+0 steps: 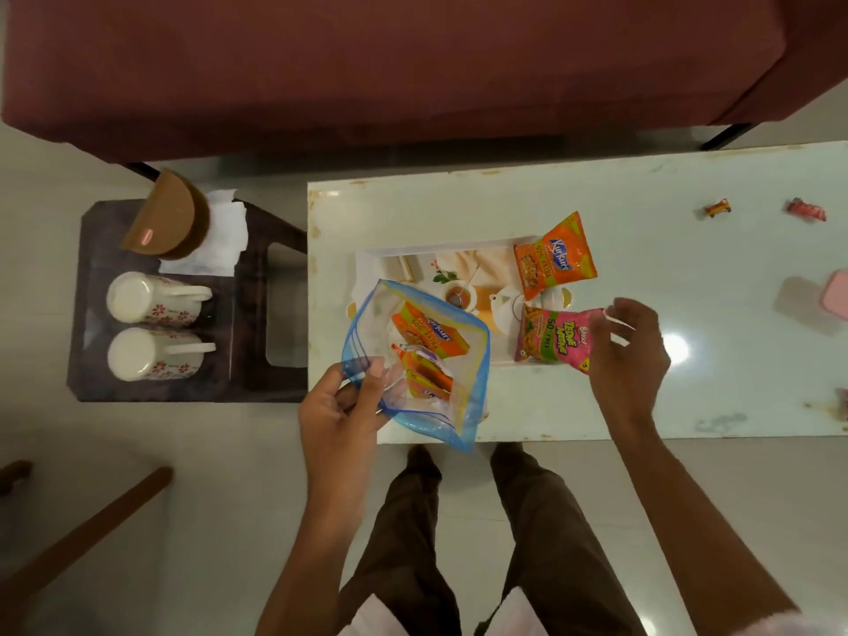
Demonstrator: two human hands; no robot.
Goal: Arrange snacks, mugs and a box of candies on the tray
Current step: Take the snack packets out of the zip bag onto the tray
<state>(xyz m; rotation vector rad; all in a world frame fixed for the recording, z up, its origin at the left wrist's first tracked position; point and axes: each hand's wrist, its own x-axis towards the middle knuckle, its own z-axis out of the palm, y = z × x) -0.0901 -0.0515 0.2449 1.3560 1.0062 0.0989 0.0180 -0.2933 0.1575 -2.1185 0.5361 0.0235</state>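
My left fingers [367, 392] are pinching the bag [381, 314], right fingers [624, 309] curling at the pink packet [555, 335] (gripping? unclear); I'm risking spilling packets [431, 335].

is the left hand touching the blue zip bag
Touching. Head view: the left hand grips the blue zip bag by its corner, fingers showing through the plastic.

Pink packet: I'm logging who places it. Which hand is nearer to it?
Right. The right hand pinches the pink packet at its right edge; the left hand is farther off to its lower left, holding the zip bag.
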